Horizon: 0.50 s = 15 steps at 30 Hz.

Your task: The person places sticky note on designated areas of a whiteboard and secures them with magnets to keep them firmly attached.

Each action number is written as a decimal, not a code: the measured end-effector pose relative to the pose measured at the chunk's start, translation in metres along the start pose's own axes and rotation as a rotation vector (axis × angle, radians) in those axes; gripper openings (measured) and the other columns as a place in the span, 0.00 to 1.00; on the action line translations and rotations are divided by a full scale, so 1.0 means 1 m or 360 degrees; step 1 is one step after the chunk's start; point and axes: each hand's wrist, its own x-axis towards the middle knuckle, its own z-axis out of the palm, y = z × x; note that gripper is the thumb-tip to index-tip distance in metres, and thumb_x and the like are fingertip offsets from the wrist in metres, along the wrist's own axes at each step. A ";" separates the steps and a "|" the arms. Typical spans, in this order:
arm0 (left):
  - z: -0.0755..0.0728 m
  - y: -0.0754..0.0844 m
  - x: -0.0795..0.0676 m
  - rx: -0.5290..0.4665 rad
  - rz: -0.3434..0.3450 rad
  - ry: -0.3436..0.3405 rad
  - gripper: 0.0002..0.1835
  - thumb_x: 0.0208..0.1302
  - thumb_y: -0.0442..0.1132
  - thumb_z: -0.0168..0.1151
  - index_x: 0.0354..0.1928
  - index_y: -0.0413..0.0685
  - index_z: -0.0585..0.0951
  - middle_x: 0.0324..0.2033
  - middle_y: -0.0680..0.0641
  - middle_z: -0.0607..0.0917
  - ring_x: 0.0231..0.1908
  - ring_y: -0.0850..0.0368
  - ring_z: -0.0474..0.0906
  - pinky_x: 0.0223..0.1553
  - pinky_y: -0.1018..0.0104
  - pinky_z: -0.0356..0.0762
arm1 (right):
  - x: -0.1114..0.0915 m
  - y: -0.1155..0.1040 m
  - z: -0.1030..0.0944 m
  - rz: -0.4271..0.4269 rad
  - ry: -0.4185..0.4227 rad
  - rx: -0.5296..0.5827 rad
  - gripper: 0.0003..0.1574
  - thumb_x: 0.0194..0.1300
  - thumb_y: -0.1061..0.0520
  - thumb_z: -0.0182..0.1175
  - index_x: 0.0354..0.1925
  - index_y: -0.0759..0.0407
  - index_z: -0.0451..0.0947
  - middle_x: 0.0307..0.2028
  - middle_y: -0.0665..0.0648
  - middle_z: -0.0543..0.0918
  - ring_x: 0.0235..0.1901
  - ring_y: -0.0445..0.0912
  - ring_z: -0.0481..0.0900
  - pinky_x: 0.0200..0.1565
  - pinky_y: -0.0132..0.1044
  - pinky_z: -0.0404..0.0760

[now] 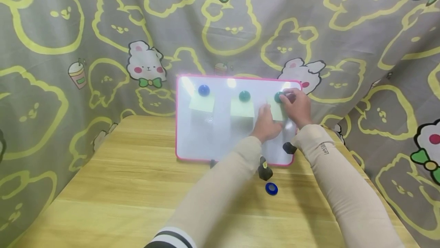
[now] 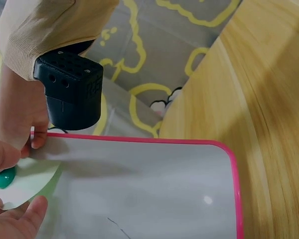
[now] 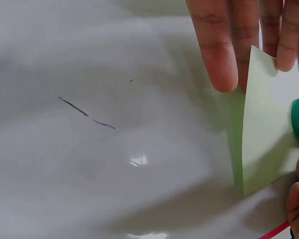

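Note:
A pink-edged whiteboard (image 1: 218, 141) leans upright on the table. At its right side my right hand (image 1: 300, 106) pinches a round green magnet (image 1: 279, 97), which lies against the upper part of a pale green sticky note (image 1: 277, 112). My left hand (image 1: 266, 125) holds this note by its left side, with fingers both in front of and behind the paper. In the right wrist view the note's (image 3: 264, 134) lower edge stands off the board. Other notes hang under a blue magnet (image 1: 204, 90) and a second green magnet (image 1: 244, 96).
A loose blue magnet (image 1: 271, 188) lies on the wooden table (image 1: 130, 187) in front of the board, between the forearms. Behind the table hangs a grey patterned curtain (image 1: 237, 41). Dark pen marks (image 3: 74, 107) show on the board.

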 end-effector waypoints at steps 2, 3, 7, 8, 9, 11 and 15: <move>0.000 0.000 0.000 0.0003 0.0000 -0.0002 0.41 0.52 0.40 0.62 0.67 0.42 0.54 0.63 0.45 0.59 0.54 0.56 0.66 0.56 0.68 0.64 | -0.001 0.000 0.000 0.0009 -0.0006 -0.0003 0.27 0.62 0.42 0.53 0.52 0.57 0.72 0.41 0.59 0.77 0.40 0.51 0.73 0.44 0.45 0.74; 0.000 0.001 0.000 0.0000 -0.0002 -0.0002 0.41 0.52 0.40 0.62 0.67 0.42 0.54 0.63 0.45 0.58 0.54 0.56 0.65 0.56 0.68 0.64 | -0.001 0.000 0.000 0.0009 -0.0003 0.0004 0.27 0.62 0.42 0.53 0.52 0.57 0.72 0.40 0.59 0.77 0.40 0.51 0.73 0.44 0.45 0.74; 0.000 0.001 -0.001 -0.0005 -0.0010 -0.0004 0.41 0.52 0.41 0.63 0.67 0.43 0.54 0.64 0.45 0.58 0.54 0.56 0.65 0.56 0.67 0.65 | -0.002 0.000 0.001 -0.0009 0.0012 0.0012 0.26 0.62 0.43 0.54 0.51 0.58 0.72 0.40 0.59 0.77 0.39 0.51 0.73 0.42 0.45 0.74; 0.000 0.001 -0.001 -0.0005 -0.0013 -0.0003 0.42 0.52 0.42 0.63 0.67 0.43 0.54 0.64 0.45 0.58 0.55 0.56 0.65 0.56 0.67 0.64 | -0.002 0.001 0.001 -0.0020 0.0019 0.0014 0.25 0.62 0.43 0.54 0.51 0.58 0.72 0.39 0.59 0.77 0.38 0.51 0.73 0.42 0.44 0.74; 0.000 0.000 -0.001 -0.0006 -0.0017 0.0000 0.42 0.52 0.42 0.63 0.67 0.43 0.54 0.64 0.45 0.57 0.55 0.56 0.65 0.56 0.67 0.64 | -0.002 0.001 0.001 -0.0031 0.0023 0.0014 0.25 0.62 0.44 0.54 0.50 0.58 0.72 0.39 0.59 0.77 0.38 0.51 0.73 0.41 0.44 0.74; 0.001 -0.001 0.000 -0.0003 -0.0015 0.0003 0.41 0.53 0.42 0.63 0.67 0.43 0.55 0.64 0.45 0.57 0.56 0.56 0.64 0.56 0.67 0.64 | -0.001 0.001 0.002 -0.0046 0.0030 0.0009 0.25 0.62 0.44 0.54 0.50 0.59 0.73 0.39 0.60 0.78 0.38 0.52 0.73 0.41 0.44 0.74; 0.001 -0.004 0.001 -0.0003 -0.0008 0.0017 0.41 0.52 0.43 0.62 0.67 0.44 0.55 0.65 0.45 0.58 0.57 0.55 0.63 0.57 0.66 0.63 | -0.002 0.000 0.002 -0.0052 0.0029 0.0004 0.25 0.62 0.45 0.54 0.51 0.59 0.72 0.39 0.60 0.77 0.38 0.52 0.74 0.41 0.45 0.74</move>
